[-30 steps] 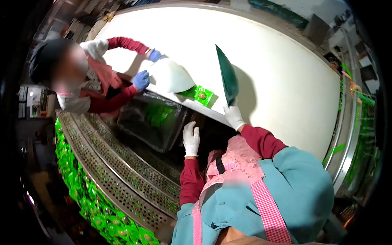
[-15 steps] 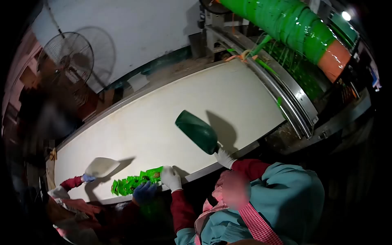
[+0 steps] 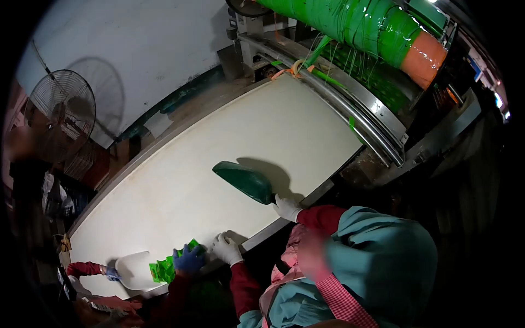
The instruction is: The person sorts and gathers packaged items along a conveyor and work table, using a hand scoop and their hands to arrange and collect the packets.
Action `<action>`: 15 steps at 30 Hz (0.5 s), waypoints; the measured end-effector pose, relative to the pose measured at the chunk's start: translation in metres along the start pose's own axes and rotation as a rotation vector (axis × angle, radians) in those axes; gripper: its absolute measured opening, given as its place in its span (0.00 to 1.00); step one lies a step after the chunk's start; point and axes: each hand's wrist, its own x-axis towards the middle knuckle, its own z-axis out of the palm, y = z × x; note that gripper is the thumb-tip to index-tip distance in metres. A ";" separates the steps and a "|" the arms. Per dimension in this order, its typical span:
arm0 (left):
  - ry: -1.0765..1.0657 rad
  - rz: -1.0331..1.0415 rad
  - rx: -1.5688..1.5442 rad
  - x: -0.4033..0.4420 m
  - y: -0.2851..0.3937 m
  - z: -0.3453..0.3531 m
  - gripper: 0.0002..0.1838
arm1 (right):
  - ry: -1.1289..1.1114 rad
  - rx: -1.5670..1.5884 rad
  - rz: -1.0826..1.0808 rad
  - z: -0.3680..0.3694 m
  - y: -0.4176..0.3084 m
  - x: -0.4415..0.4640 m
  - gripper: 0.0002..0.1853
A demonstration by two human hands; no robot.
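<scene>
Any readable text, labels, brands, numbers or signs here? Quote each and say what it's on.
Nothing legible.
Green packets: small orange marks, too blurred to read.
Co-worker's apron: pale marks, possibly print, unreadable.
Green scoop: no text visible.

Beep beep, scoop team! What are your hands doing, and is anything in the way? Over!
Right hand gripping green scoop. Left hand open, near green packets. Co-worker's blue-gloved hand on packets, possibly in the way. Over.
</scene>
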 end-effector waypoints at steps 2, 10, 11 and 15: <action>-0.076 -0.067 -0.140 0.002 0.003 -0.006 0.12 | -0.004 -0.001 0.009 0.001 0.000 -0.002 0.28; 0.266 0.026 -0.909 0.054 0.051 -0.016 0.21 | -0.102 0.036 0.045 -0.029 -0.017 0.001 0.26; 0.268 0.079 -0.985 0.067 0.071 -0.028 0.21 | -0.067 0.005 0.033 -0.022 -0.015 0.000 0.23; 0.054 0.273 -1.253 0.121 0.165 -0.072 0.22 | 0.010 0.086 -0.075 -0.001 -0.004 0.007 0.16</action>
